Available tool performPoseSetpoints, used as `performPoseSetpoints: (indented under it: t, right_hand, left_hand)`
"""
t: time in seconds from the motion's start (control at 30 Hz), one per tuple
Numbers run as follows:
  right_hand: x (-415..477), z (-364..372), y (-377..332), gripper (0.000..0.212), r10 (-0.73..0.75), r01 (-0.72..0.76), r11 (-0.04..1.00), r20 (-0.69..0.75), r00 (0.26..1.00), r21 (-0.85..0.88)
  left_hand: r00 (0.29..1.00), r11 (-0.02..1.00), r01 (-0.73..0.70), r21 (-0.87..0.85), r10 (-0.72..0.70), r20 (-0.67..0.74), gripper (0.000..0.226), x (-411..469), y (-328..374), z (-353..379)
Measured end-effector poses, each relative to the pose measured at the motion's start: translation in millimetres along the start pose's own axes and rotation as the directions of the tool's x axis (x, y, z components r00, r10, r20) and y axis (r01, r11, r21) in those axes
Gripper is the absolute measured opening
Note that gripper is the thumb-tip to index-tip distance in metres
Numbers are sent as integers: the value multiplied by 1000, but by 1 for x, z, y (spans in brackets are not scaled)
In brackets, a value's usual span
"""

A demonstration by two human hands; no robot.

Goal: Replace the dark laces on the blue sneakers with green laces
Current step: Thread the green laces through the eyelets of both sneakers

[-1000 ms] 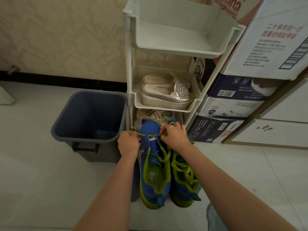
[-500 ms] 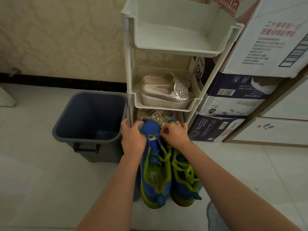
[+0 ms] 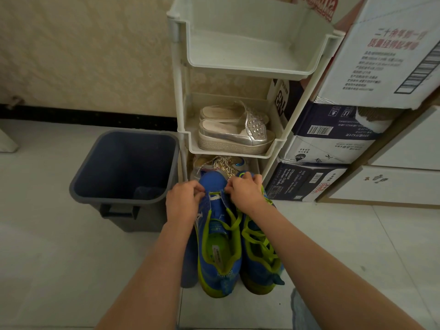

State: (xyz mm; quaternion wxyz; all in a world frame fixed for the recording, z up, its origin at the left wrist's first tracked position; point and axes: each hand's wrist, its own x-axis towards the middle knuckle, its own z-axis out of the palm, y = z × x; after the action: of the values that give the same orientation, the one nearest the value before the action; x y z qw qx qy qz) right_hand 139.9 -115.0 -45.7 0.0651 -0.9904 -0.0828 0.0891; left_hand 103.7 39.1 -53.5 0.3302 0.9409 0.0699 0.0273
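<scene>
Left sneaker (image 3: 219, 246) & right sneaker (image 3: 259, 258) sat side by side on floor (image 3: 71, 270), toes twd rack (image 3: 181, 91). Bin (image 3: 78, 184) stood left of rack, stacked boxes (image 3: 333, 129) to its right. Slip-ons (image 3: 233, 136) lay on mid shelf, another pair (image 3: 219, 163) on btm shelf, just behind sneaker toes. Left hand (image 3: 183, 203) & right hand (image 3: 245, 194) gripped left sneaker's front, one each side.

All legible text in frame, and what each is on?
"N30": upside down on the white-and-blue carton.
"570mlx24": sideways on the dark bottom carton.
Red letters, top carton: cut off, unreadable.
Chinese print, white carton: blurred.
Sneaker insole label: too small.
</scene>
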Motion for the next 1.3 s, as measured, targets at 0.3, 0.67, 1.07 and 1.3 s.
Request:
performPoseSetpoints:
  t: [0.3,0.67,1.07,1.3]
  right_hand:
    - [-1,-3,4,29,-88,87,996,17,996,31]
    - [5,2,9,29,-59,59,997,0,998,40]
    - [2,1,-1,31,-33,38,994,50,998,-102]
    - [1,5,-3,33,-56,61,991,40,998,-119]
  left_hand:
    - [955,957,285,-53,-279,96,24,1,12,6]
    - [957,936,281,-213,-256,138,20,-1,4,3]
    - [954,936,284,-208,-254,161,20,5,0,10]
    - [907,882,415,-222,-384,170,30,12,5,19]
